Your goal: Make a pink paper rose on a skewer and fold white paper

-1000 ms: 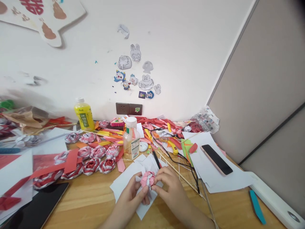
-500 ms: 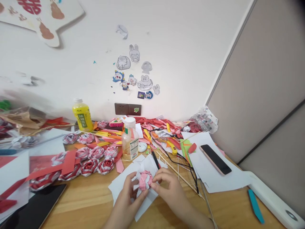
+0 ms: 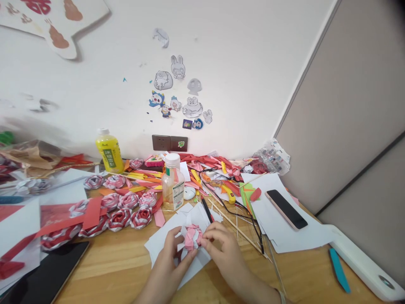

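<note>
A pink and white folded paper rose [image 3: 192, 237] is held between my two hands above some white paper sheets [image 3: 166, 230]. My left hand [image 3: 175, 253] curls around its left side, with the thumb along the lower edge. At the rose's right edge, my right hand [image 3: 220, 245] pinches the paper between thumb and fingertips. Just behind the right fingers lies a black pen-like stick [image 3: 207, 210]. Several finished paper roses [image 3: 118, 219] in red, pink and white lie to the left of my hands.
A nearly drained bottle [image 3: 173, 185] and a yellow drink bottle [image 3: 109, 152] stand behind. Coloured paper strips [image 3: 205, 162] heap along the wall. A phone [image 3: 286, 209] rests on paper at right, a black tablet [image 3: 47, 270] at front left. A yellow-handled tool [image 3: 228, 194] trails a black cable.
Both hands keep nearly the same hold on the rose. The whole view has shifted very slightly, and the right fingers have barely moved at the rose's edge.
</note>
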Demonstrator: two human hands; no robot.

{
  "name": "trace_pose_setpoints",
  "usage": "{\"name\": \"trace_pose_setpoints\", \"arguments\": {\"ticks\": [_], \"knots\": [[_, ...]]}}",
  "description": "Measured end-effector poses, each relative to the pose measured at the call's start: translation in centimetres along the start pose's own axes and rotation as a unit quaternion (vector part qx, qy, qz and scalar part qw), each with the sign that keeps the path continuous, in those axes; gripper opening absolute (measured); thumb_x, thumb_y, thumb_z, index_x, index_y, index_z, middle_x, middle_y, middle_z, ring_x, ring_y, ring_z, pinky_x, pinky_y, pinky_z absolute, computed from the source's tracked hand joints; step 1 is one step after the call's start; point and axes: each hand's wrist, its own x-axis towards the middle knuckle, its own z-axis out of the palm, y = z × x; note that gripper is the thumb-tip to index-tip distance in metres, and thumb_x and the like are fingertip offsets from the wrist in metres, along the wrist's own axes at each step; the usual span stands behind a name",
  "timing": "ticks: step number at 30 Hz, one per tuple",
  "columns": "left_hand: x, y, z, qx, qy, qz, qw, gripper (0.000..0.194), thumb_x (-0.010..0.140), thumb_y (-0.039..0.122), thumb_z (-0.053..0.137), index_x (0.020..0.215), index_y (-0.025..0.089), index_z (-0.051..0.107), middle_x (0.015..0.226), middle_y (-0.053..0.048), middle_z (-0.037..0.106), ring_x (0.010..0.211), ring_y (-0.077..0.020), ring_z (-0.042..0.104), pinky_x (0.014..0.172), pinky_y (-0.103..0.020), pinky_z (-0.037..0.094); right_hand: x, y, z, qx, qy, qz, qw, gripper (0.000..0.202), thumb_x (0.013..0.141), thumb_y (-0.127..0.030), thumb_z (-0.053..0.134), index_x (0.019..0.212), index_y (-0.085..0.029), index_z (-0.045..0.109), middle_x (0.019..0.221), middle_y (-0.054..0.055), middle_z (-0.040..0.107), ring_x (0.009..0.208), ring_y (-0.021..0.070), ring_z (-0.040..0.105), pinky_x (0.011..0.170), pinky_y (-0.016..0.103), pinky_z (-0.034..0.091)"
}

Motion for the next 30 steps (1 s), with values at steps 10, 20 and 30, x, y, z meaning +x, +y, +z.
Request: {"name": "trace_pose_setpoints", "arguments": {"ticks": [10,20,30], "knots": [[-0.25,0.51,-0.04,-0.018,-0.01,-0.017,1.0,0.037,0.075,0.033,0.055,0.105,0.024,0.036,0.103,-0.007,0.065,0.095,-0.0223,0.061,0.077,-0.032,0.048,-0.09,0.16,0.03,0.003,0.017,-0.006,1.0,0.007,0.074,-0.022,0.063,0.069,-0.019,0.066,0.073,0.001,0.056,0.072,0.0146,0.054,0.068,0.026,0.043],[-0.14,0.54,0.0,-0.01,-0.01,-0.006,1.0,0.036,0.076,0.034,0.054,0.105,0.023,0.035,0.103,-0.009,0.065,0.092,-0.023,0.062,0.076,-0.034,0.048,-0.23,0.25,0.12,-0.017,0.035,-0.012,0.999,0.008,0.075,-0.02,0.063,0.069,-0.019,0.068,0.07,0.001,0.056,0.071,0.0147,0.055,0.067,0.026,0.042],[-0.07,0.43,0.0,-0.005,-0.02,0.004,1.0,0.035,0.077,0.033,0.053,0.105,0.024,0.034,0.104,-0.007,0.065,0.096,-0.0214,0.06,0.08,-0.031,0.047,-0.31,0.45,0.16,-0.022,0.038,-0.028,0.999,0.009,0.075,-0.014,0.061,0.069,-0.019,0.067,0.071,0.0,0.055,0.072,0.0143,0.054,0.068,0.026,0.041]]}}
